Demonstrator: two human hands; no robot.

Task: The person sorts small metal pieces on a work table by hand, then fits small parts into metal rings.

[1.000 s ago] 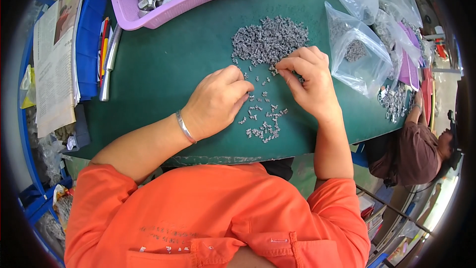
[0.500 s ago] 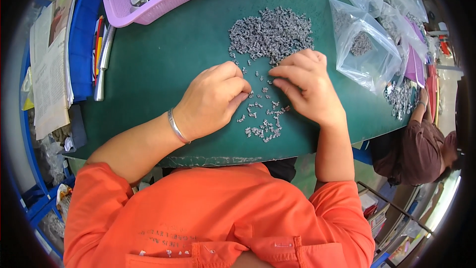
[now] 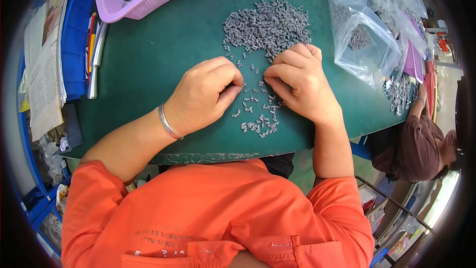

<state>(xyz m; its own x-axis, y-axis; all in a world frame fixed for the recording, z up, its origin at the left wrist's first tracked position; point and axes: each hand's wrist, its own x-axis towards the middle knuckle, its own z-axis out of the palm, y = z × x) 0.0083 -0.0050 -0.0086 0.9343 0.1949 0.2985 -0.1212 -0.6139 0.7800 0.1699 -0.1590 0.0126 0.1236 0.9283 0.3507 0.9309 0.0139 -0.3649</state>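
On the green tabletop, a dense heap of tiny grey metal parts (image 3: pixel 267 26) lies beyond my hands. Smaller loose metal pieces (image 3: pixel 260 125) are scattered nearer to me, between and below the hands. My left hand (image 3: pixel 206 92), with a silver bangle on its wrist, has thumb and forefinger pinched at the left side of these loose pieces. Opposite it, my right hand (image 3: pixel 303 80) is closed in a pinch just below the heap, its outer fingers curled at the heap's near edge. Whatever sits between the fingertips of either hand is too small or hidden to make out.
A purple basket (image 3: pixel 148 1) of larger metal pieces stands far left, with a metal-handled tool (image 3: pixel 97 62) and blue bin (image 3: pixel 77 39) beside it. Clear plastic bags (image 3: pixel 367 44) of parts lie right. Past them, a person in brown (image 3: pixel 416 144) reaches to another metal pile (image 3: pixel 398 94).
My right thumb and forefinger, slightly apart before, are now closer together. The left hand stays pinched near the loose pieces. The whole view has shifted slightly.
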